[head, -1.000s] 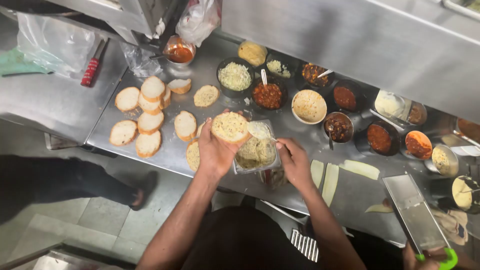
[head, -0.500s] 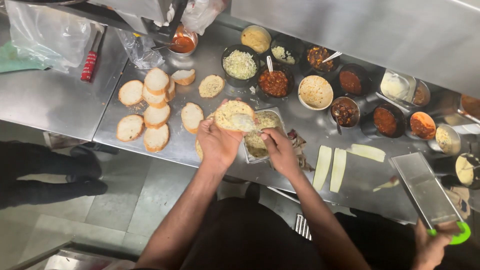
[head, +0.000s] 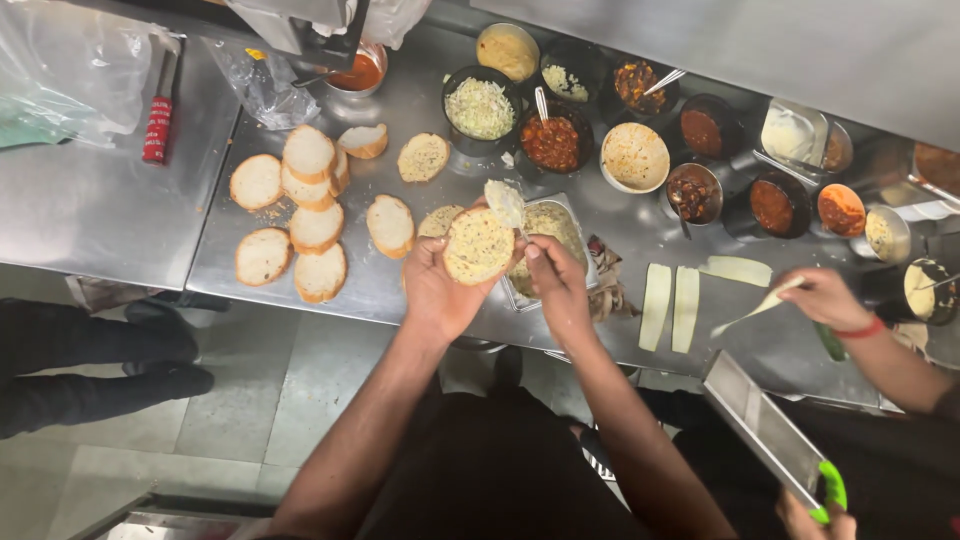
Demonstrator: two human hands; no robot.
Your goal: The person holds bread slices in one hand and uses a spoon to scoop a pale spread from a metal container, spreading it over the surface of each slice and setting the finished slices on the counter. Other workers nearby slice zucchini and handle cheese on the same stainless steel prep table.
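Note:
My left hand [head: 437,285] holds a round bread slice [head: 479,245] covered with pale spread, face up, just above the steel counter's front part. My right hand [head: 556,282] grips a spreader [head: 505,203] loaded with spread, its blade lifted over the slice's upper edge. Right behind both hands sits a rectangular steel tray [head: 560,228] of the same spread. Several plain bread slices [head: 300,215] lie in rows on the counter to the left.
Several bowls and pots of sauces and fillings [head: 560,135] line the counter's back. Cheese strips [head: 672,305] lie right of the tray. Another person's hand [head: 825,298] holds a strip at right; a grater [head: 770,430] is lower right. A red-handled tool [head: 158,125] lies far left.
The bread slice has come slightly toward me in my left hand. My right hand has lifted the spreader off the slice to its upper edge. The other person's hand has come in at right.

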